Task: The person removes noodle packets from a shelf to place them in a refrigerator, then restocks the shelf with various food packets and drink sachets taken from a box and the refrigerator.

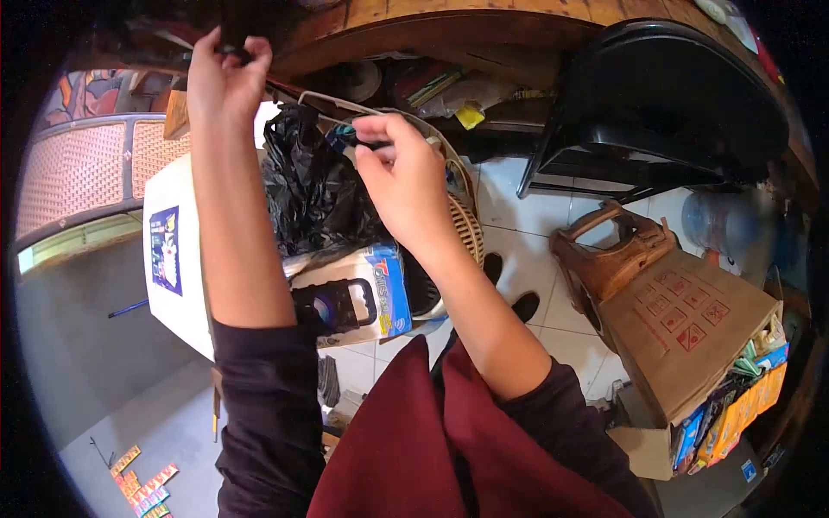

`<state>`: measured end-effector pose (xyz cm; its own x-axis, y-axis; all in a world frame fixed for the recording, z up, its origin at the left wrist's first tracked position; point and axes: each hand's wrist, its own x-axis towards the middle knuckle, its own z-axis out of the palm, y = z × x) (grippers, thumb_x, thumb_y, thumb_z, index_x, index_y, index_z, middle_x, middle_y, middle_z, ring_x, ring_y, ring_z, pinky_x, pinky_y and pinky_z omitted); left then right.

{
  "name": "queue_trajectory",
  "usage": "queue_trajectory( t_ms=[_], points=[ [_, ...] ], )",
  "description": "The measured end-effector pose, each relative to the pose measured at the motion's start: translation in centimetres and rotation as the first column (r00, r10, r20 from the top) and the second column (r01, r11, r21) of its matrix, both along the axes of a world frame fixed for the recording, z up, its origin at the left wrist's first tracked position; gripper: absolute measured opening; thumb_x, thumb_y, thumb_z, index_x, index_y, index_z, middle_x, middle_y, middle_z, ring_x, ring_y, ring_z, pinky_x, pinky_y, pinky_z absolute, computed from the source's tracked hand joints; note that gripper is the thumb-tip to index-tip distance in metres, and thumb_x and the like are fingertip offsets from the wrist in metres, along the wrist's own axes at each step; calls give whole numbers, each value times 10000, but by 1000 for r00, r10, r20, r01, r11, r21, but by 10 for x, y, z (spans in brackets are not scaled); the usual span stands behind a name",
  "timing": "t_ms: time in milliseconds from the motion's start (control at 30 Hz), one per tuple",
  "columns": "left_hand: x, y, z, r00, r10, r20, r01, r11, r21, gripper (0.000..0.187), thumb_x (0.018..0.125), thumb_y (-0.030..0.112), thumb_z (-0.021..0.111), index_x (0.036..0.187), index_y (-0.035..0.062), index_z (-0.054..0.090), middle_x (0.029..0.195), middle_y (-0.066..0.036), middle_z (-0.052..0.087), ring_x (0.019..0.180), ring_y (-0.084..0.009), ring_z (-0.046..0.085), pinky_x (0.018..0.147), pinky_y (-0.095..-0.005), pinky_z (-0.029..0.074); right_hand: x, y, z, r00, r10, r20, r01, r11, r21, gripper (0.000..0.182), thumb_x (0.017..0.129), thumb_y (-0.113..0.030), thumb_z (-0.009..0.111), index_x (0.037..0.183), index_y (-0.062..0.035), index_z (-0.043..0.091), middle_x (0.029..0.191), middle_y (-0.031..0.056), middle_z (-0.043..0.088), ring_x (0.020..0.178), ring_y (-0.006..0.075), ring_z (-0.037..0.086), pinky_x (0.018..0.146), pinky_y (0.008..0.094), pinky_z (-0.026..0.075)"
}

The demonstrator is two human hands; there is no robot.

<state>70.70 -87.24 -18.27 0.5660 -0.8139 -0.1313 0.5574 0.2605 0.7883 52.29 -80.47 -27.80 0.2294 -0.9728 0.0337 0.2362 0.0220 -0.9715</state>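
Observation:
At the top left, my left hand (229, 73) is raised near the dark edge of the wooden shelf, its fingers curled round a small dark thing that I cannot make out. My right hand (399, 164) is closed in a pinch on a small dark item, also too small to name, beside a black plastic bag (311, 186). That bag lies on top of a printed box (389, 289) with a picture of a black speaker. A wicker basket (466, 226) stands just right of the bag.
A black chair (665, 104) stands at the upper right. Below it are a brown wooden stool (617, 237) and an open cardboard box (682, 324) holding colourful packets. A white box (177, 250) is at the left. A wooden counter edge (449, 19) crosses the top.

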Motion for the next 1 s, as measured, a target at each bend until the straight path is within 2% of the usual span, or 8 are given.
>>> queue_trajectory(
  t_ms=[133, 400, 600, 667, 700, 900, 933, 1000],
  points=[
    [-22, 21, 0, 928, 367, 66, -364, 930, -59, 192, 843, 105, 517, 906, -43, 413, 866, -141, 449, 746, -229, 404, 690, -368, 408, -8, -2, 3, 999, -1, 46, -2, 998, 62, 201, 732, 6, 552, 933, 1, 545, 876, 124, 589, 676, 200, 575, 647, 301, 463],
    [-43, 54, 4, 807, 522, 277, -445, 845, -296, 215, 856, 135, 489, 775, -57, 432, 742, -115, 444, 741, -228, 463, 742, -343, 460, -52, -14, 9, 991, -129, 22, 129, 991, -18, 198, 731, -5, 562, 928, -3, 538, 865, 136, 578, 669, 227, 576, 641, 319, 467],
    [-112, 112, -69, 968, 5, 251, -4, 1000, -6, 76, 827, 105, 476, 838, 30, 482, 796, -29, 537, 806, -151, 529, 885, -379, 412, -88, 20, 26, 935, -79, 345, 64, 996, 55, 241, 847, -179, 543, 1002, 6, 541, 900, 74, 593, 750, 123, 576, 663, 241, 457],
    [-127, 143, -106, 974, -224, 26, 221, 971, 87, 340, 873, 323, 451, 999, 8, 468, 995, -87, 510, 956, -182, 479, 873, -333, 386, -108, 40, 32, 928, -11, 374, -3, 999, 35, 302, 842, -209, 548, 1045, 11, 512, 948, 84, 550, 831, 132, 531, 724, 263, 434],
    [-169, 150, -96, 929, -370, 17, 365, 921, 134, 394, 878, 407, 405, 1016, 42, 454, 983, -62, 494, 994, -146, 443, 868, -295, 364, -122, 51, 37, 958, 10, 286, -11, 1000, 3, 316, 834, -219, 555, 1052, 6, 510, 946, 90, 539, 839, 146, 523, 729, 268, 427],
    [-231, 255, -168, 877, -479, -36, 463, 824, 327, 248, 792, 128, 577, 993, 77, 441, 998, -21, 492, 935, -193, 514, 818, -387, 448, -199, 161, 36, 978, 25, -207, -16, 999, 46, 420, 770, -292, 590, 1066, -9, 494, 987, 127, 510, 892, 276, 538, 746, 348, 430],
    [-227, 265, -179, 645, -761, 66, 755, 649, 95, 284, 761, 19, 574, 997, 69, 424, 948, -44, 510, 877, -197, 541, 763, -391, 478, -213, 191, 23, 955, 2, -298, -4, 1000, -7, 413, 751, -271, 602, 1081, -44, 500, 1000, 119, 511, 890, 284, 540, 727, 353, 447],
    [-273, 298, -150, 733, -680, -27, 624, 657, 424, 293, 722, -60, 572, 938, 69, 422, 854, -55, 529, 795, -173, 558, 748, -352, 482, -253, 246, 25, 924, -12, -382, 47, 996, 81, 361, 729, -217, 604, 1060, -109, 509, 1027, 110, 516, 918, 302, 531, 773, 365, 444]
  ],
)
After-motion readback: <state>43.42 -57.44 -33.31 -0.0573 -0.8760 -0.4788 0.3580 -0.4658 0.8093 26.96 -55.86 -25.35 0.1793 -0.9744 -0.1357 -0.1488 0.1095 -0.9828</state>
